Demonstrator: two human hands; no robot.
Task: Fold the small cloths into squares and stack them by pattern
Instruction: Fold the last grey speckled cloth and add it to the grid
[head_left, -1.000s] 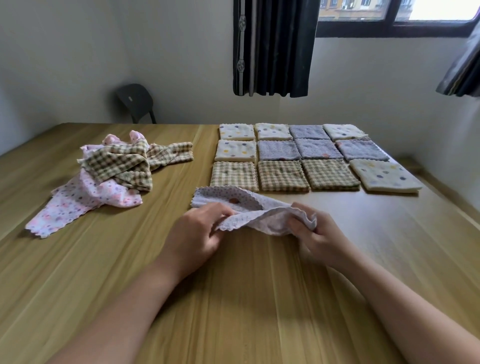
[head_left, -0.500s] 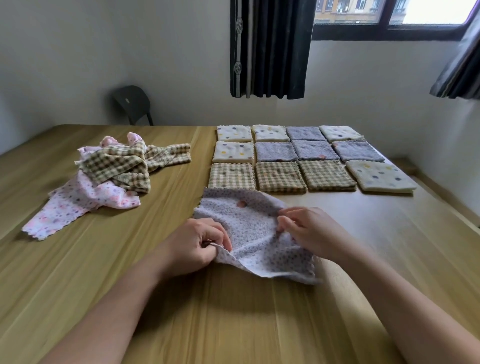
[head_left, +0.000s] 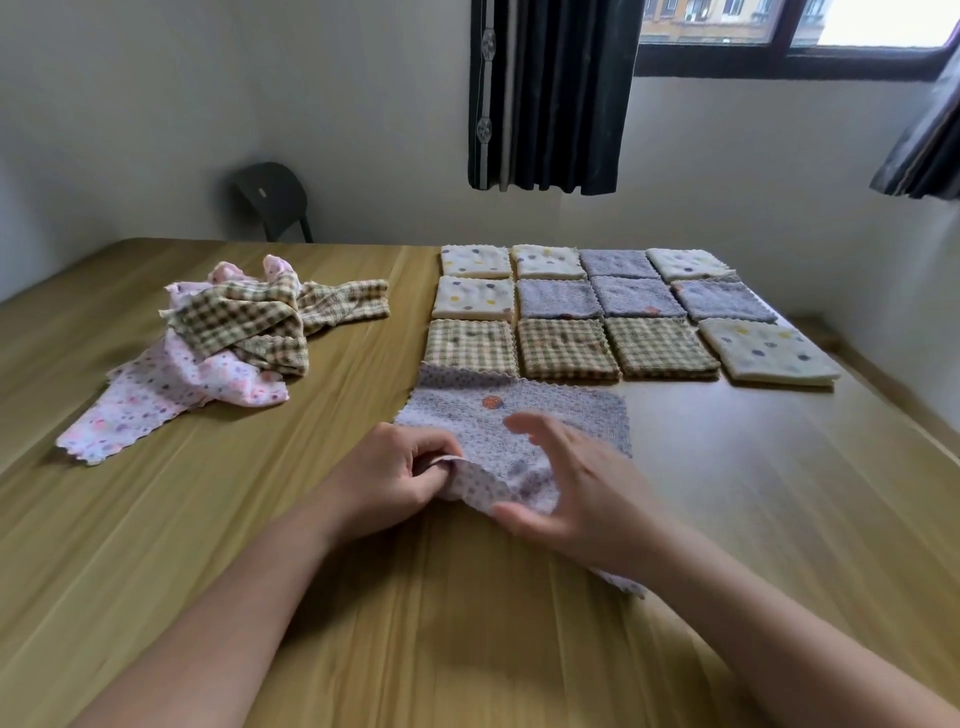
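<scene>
Cloth (head_left: 545, 421), lilac and dotted, lies spread on the tabletop (head_left: 467, 623) under my hands. My left hand (head_left: 395, 478) pinches its near edge, lifted to start a fold, I judge. My right hand (head_left: 582, 493) hovers loose-fingered over it, gripping nothing, ready to smooth. Its far edge touches the folded squares (head_left: 566, 348); the unfolded pile (head_left: 234, 332) waits well left.

Spread lilac scalloped cloth (head_left: 561, 415): finely dotted, one orange spot. Folded cream squares (head_left: 475, 261): multicoloured polka dots. Folded grey-lilac squares (head_left: 560, 299): speckled. Folded checked squares (head_left: 566, 347): brown-green. Loose pink cloth (head_left: 171, 395): floral. Wooden counter (head_left: 260, 519): light tan grain.
</scene>
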